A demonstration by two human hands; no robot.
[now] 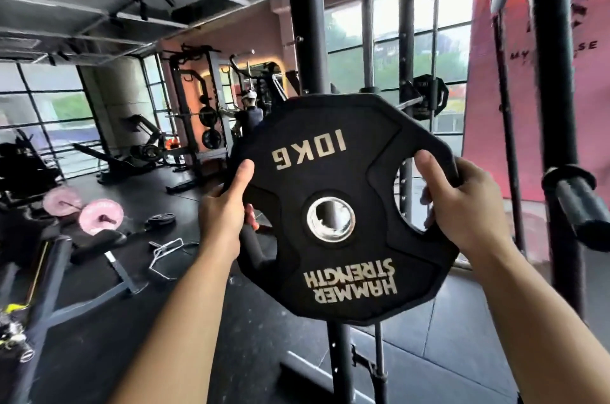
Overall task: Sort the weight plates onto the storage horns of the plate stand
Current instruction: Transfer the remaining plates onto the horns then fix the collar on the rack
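A black 10 kg weight plate with upside-down white lettering fills the middle of the head view, held upright at chest height. My left hand grips its left edge, thumb on the face and fingers through a cut-out. My right hand grips the right side, thumb on the face and fingers through the other cut-out. Behind the plate rises a black upright post of the plate stand. A black horn sticks out from another upright at the right edge.
Pink plates and a small black plate lie on the dark floor to the left, beside a bench and a metal handle. A person stands at a rack in the background. Windows line the far wall.
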